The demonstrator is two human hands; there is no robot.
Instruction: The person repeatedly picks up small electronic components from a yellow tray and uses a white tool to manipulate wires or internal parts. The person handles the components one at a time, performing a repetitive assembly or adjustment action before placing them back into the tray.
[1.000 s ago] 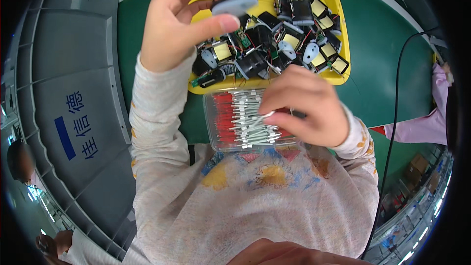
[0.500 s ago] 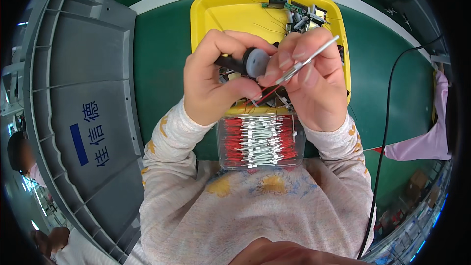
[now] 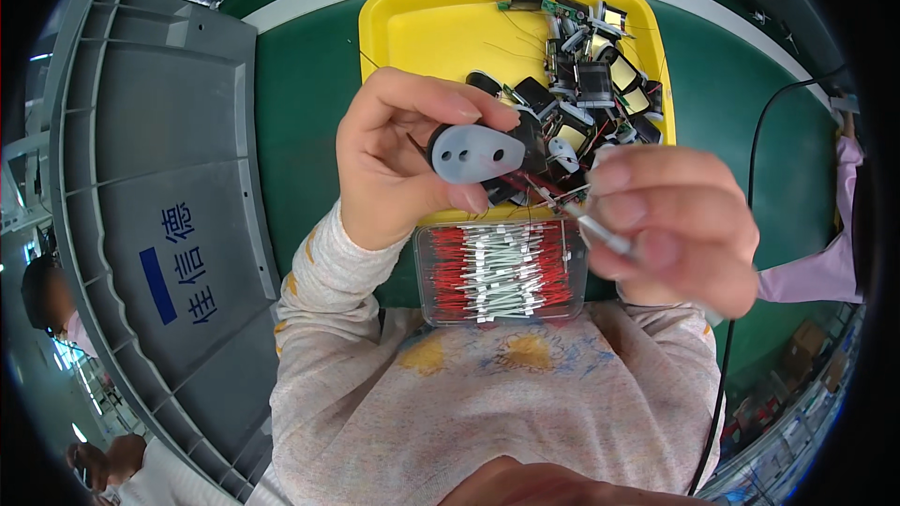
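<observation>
In the head view, the left hand [image 3: 370, 164] grips a black part [image 3: 476, 156] with a pale, holed cap, held above the yellow tray [image 3: 412, 37] by its near left corner. The right hand [image 3: 680, 225], its fingers closed in a pinch on a slim pale rod [image 3: 600, 230] (blurred, so its kind is unclear), covers the tray's near right corner; the rod's tip points toward the black part. Similar parts [image 3: 593, 84] crowd the tray's right edge. Beside its near edge, a clear box [image 3: 423, 286] of red-and-white sticks [image 3: 502, 272] sits on the green table [image 3: 309, 84].
</observation>
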